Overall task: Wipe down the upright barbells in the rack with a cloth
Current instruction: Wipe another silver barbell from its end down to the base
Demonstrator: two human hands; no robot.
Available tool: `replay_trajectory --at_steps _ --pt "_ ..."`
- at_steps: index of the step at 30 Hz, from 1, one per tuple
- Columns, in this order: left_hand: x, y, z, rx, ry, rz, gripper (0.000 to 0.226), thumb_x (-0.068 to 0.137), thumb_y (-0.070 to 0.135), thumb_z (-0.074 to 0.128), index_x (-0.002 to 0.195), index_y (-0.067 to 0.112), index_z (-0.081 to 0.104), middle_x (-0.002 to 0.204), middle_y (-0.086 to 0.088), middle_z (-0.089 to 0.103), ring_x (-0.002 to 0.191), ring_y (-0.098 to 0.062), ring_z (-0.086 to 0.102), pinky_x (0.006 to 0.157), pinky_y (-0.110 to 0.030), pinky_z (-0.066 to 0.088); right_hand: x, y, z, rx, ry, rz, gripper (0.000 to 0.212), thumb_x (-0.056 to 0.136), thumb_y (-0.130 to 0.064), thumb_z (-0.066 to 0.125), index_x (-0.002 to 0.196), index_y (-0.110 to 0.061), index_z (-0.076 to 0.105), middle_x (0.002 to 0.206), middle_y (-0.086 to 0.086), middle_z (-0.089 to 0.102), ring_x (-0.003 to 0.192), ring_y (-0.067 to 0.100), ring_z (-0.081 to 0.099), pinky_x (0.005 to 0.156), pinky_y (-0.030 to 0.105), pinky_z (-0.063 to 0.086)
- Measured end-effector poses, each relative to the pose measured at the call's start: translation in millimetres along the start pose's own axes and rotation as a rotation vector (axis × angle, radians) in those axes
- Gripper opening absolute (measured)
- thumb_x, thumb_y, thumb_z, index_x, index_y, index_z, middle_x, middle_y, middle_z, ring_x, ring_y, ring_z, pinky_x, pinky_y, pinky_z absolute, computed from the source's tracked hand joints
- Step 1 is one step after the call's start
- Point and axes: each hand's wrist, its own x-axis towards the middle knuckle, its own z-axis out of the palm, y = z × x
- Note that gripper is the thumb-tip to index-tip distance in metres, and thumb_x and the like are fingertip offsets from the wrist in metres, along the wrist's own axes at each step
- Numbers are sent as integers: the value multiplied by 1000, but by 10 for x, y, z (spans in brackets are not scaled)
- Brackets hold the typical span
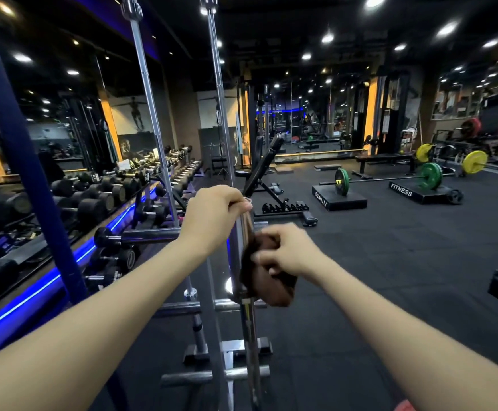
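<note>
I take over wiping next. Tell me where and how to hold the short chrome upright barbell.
Grip the short chrome upright barbell at its top end, from above and the left, as the left hand does now. It stands near vertical in the steel rack, so a top hold steadies it and leaves the sleeve's right side free for the right hand with the brown cloth.

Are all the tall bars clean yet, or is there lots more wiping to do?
Nothing shows as finished for sure. Right now the left hand grips the top of a short bar while the right hand holds the brown cloth against it. Two tall bars in the rack stand untouched.
</note>
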Motion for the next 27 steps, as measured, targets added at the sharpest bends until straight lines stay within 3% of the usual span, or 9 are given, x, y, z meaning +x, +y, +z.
replay_trajectory --at_steps 4,6,12,16,19,23,27 --pt "11 -177 -35 -193 -30 46 10 84 15 70 88 7 75 86 -2 72 80 -14 63 73 -23 45 192 -403 -224 106 67 -112 26 77 -5 77 102 -9 70 90 7 62 65 13 60 49 22 54" --pt "7 -245 -30 -239 -44 50 9 84 12 69 89 7 75 88 -2 72 84 -14 64 77 -17 44 267 -376 -206 146 35 -74 25 78 -5 76 102 -8 70 91 8 61 67 13 59 49 20 52" --pt "24 -346 15 -323 -59 79 8 85 13 68 89 7 73 92 -2 73 88 -13 66 81 -20 49 153 118 65 95 -82 137 28 77 -2 76 104 -2 68 85 11 59 65 14 58 50 22 54" --pt "25 -386 25 -342 -65 100 9 85 13 68 88 7 73 91 -1 73 86 -8 64 81 -23 49 221 -259 -126 135 25 -12 30 75 0 77 102 -11 68 89 9 62 61 13 59 45 18 50" --pt "19 -431 38 -364 -57 96 19 82 25 66 89 9 73 89 1 72 86 -13 66 81 -30 52 271 -406 -207 195 85 -101 30 75 -1 77 102 -13 69 89 5 63 64 11 59 47 17 50" --pt "15 -445 84 -366 -12 66 12 85 17 68 91 8 73 87 -6 71 83 -25 65 78 -33 49 182 35 64 140 1 59 27 76 1 76 98 -12 70 86 9 62 59 12 56 46 20 50" --pt "25 -424 78 -373 -29 69 12 85 18 67 91 10 73 88 -2 71 84 -16 65 77 -25 49 131 222 134 31 -41 149 38 73 4 77 108 -8 70 88 9 62 52 8 58 48 20 53"
